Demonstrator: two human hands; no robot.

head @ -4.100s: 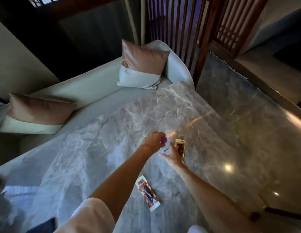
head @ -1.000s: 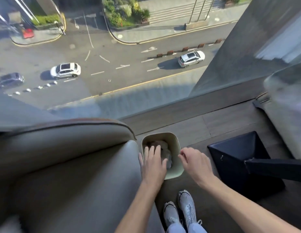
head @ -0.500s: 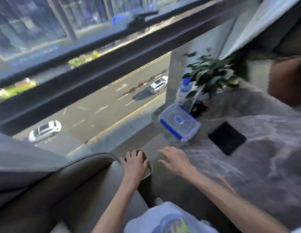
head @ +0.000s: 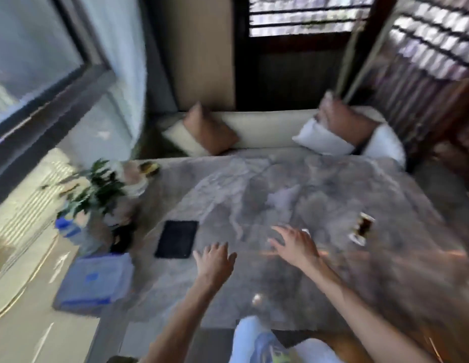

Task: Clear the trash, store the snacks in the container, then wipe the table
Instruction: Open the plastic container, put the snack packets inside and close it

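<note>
The view is blurred by motion. The grey marble table (head: 293, 184) fills the middle. My left hand (head: 215, 260) hovers over its near part, fingers spread and holding nothing. My right hand (head: 293, 244) is a little farther out, also spread and without anything in it. A snack packet (head: 363, 227) with a dark middle and white ends lies on the table to the right of my right hand. A clear plastic container with a blue lid (head: 93, 280) sits at the table's near left corner. A black flat square (head: 177, 238) lies just left of my left hand.
A potted green plant (head: 97, 189) and a bottle with a blue cap (head: 65, 226) stand at the table's left edge by the window. A pale sofa (head: 264, 129) with brown and white cushions runs along the far side. Wooden screens stand behind at the right.
The view has swung from the bin beside the armchair and the window back over the table. Both hands have left the bin and now hang spread above the tabletop.
</note>
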